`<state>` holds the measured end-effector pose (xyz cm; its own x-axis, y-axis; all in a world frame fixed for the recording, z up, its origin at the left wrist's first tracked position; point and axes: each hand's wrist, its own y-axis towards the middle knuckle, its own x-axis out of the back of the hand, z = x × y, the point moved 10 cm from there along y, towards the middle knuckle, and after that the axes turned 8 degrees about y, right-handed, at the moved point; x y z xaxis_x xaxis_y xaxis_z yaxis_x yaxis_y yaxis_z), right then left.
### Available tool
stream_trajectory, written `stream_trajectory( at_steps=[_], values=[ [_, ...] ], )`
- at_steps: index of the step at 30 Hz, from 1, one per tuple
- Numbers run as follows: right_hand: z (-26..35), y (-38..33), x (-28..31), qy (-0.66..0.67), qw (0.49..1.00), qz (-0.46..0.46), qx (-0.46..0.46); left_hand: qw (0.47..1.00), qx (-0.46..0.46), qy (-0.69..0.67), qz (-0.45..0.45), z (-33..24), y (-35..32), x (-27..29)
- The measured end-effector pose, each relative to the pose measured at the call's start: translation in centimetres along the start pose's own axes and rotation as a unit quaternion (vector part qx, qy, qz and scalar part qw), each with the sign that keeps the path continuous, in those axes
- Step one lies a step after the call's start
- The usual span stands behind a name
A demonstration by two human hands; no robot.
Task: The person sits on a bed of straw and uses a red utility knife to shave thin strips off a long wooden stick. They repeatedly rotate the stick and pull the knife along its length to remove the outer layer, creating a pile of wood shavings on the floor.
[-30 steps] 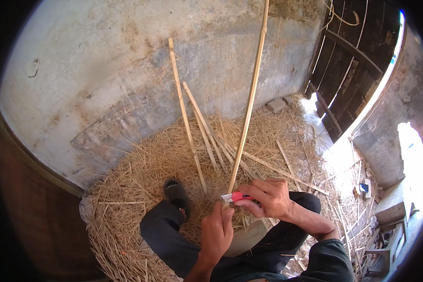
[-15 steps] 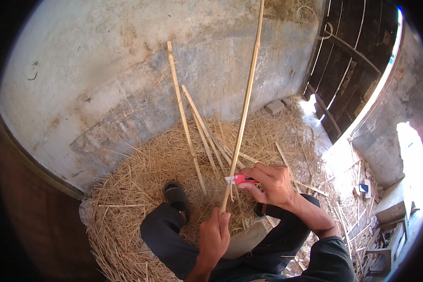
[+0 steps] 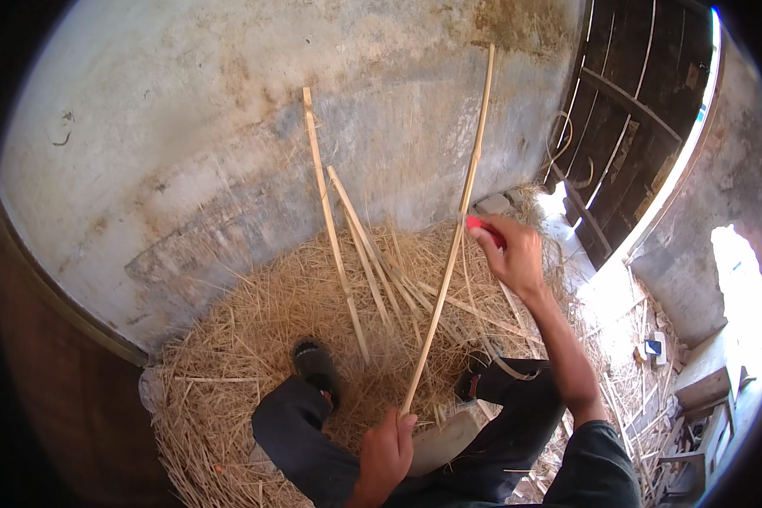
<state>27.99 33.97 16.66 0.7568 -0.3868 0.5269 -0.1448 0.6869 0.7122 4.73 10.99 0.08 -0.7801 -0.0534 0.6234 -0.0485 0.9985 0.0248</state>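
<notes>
A long bamboo strip (image 3: 445,296) rises at a slant from between my legs toward the wall. My left hand (image 3: 387,444) is closed around its lower end. Farther up, my right hand (image 3: 510,248) grips a red utility knife (image 3: 488,233), held against or just beside the strip's edge; the blade itself I cannot make out. A thin curled shaving (image 3: 470,303) hangs below the knife and bends down toward my right knee. Several other bamboo strips (image 3: 334,229) lean on the wall or lie left of the one I hold.
Straw-like shavings (image 3: 220,372) cover the floor around my shoes (image 3: 315,371). A stained wall (image 3: 229,152) stands ahead, with a dark plank door (image 3: 631,118) at the right. Curled shavings hang near the door. A wooden bench-like piece (image 3: 694,440) is at the far right.
My right hand has moved up and away along the strip with the knife, and a shaving now hangs from it. The strip's top has come lower; my left hand stays near the same place.
</notes>
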Motion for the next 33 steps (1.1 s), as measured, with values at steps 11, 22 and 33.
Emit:
stream_trajectory(
  at_steps=[11,22,33],
  values=[
    [-7.6,3.3,-0.4,-0.034,0.998,-0.039,-0.037,0.999,0.04,0.004,0.007,2.5,-2.0,-1.3],
    [-7.3,2.0,-0.1,0.116,0.992,-0.05,-0.03,0.99,-0.004,-0.035,0.14,8.0,2.6,-4.9],
    [2.9,-0.5,0.9,0.118,0.989,-0.002,0.086,0.979,-0.154,0.064,0.116,4.7,13.7,-7.6]
  ],
)
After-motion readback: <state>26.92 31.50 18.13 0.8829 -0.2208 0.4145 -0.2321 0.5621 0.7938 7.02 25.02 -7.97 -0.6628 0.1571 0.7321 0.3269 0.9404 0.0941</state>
